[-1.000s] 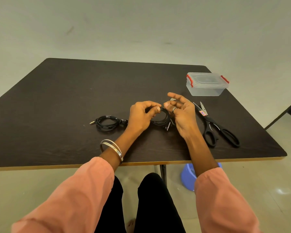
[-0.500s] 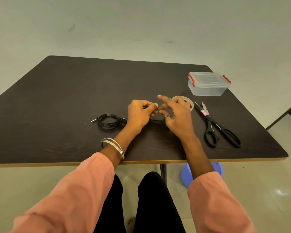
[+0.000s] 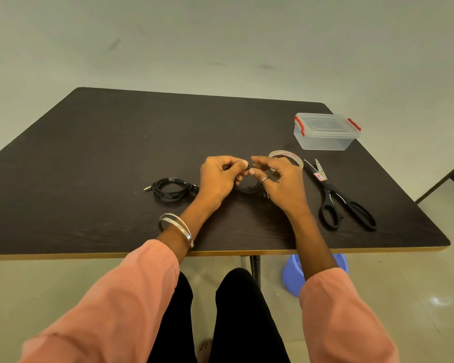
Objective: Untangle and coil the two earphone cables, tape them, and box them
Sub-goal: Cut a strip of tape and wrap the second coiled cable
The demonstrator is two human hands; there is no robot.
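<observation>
Toward the surface's near edge, left hand [image 3: 216, 176] and right hand [image 3: 278, 179] both pinch the second coil [image 3: 247, 189] between them, the tape roll [image 3: 286, 155] just beyond the right hand.

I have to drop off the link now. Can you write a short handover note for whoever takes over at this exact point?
Left hand and right hand both pinch the second cable coil, held just above the table.
First cable coil lies on the table to the left, apart from the hands; whether it is taped cannot be told.
Tape roll sits behind the right hand, scissors to its right, box far right with lid on.
Left: secure this coil, open the box, put both in.
</observation>
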